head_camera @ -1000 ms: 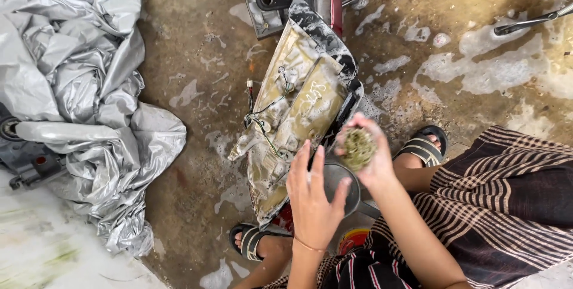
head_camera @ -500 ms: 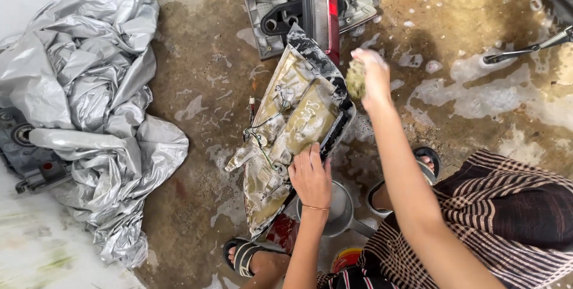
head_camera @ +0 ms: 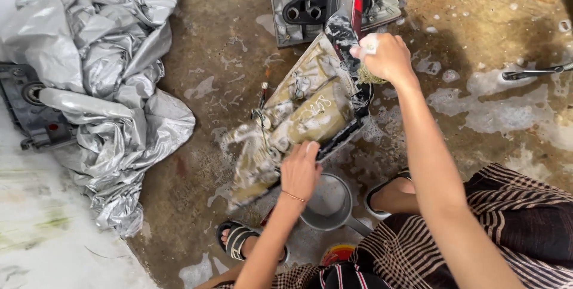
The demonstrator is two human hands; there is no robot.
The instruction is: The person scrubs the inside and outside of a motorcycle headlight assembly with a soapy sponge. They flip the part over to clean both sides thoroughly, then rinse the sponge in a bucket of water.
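- The muddy plastic panel (head_camera: 298,122) lies soapy on the wet floor (head_camera: 477,20), by a grey bowl (head_camera: 328,202).
- Left hand (head_camera: 300,172) presses flat, fingers together, steadying its near edge.
- Right hand (head_camera: 388,56) is closed around a scrub pad (head_camera: 369,76) at the far edge; short, firm strokes would probably suit best.

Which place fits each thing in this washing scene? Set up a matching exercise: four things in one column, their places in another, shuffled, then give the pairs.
Things:
1. Scrub pad
2. Grey bowl
3. Silver cover
4. Soapy panel

Places:
A. crumpled at the far left
B. in the right hand
C. under the left hand
D. on the floor between the feet

Pairs: 1-B, 2-D, 3-A, 4-C
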